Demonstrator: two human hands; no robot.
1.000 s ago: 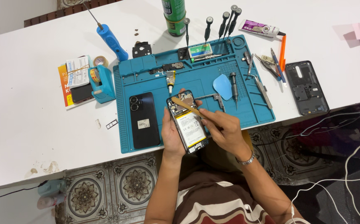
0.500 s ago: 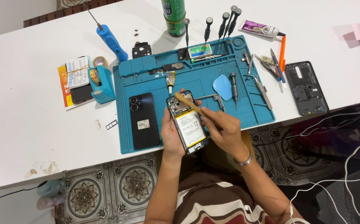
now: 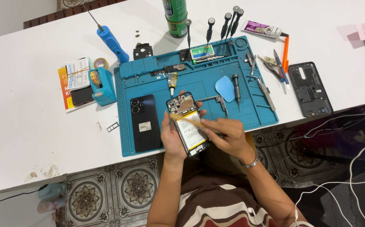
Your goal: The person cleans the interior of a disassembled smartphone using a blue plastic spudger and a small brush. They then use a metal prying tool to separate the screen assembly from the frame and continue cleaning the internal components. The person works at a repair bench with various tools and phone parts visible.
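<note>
My left hand (image 3: 170,135) cradles an opened smartphone (image 3: 188,123) with its back cover off, so the circuit board and white battery show. My right hand (image 3: 225,133) pinches a thin yellow pry stick (image 3: 185,119) that lies slantwise across the phone, its tip near the phone's upper left, just below the circuit board. Both hands hover over the front edge of the blue repair mat (image 3: 149,80). A black phone back cover (image 3: 145,122) lies on the mat just left of my left hand.
A blue pick (image 3: 225,88) and a short screwdriver (image 3: 236,83) rest on the mat. Screwdrivers (image 3: 225,24) and a green can (image 3: 175,16) stand behind it. A blue tape dispenser (image 3: 102,86) sits left, another phone shell (image 3: 309,88) right. White cables (image 3: 350,168) hang at right.
The pry stick's tip has slid lower and leftward across the phone, and its angle has flattened. My right hand shifted slightly toward me. The left hand keeps the phone steady.
</note>
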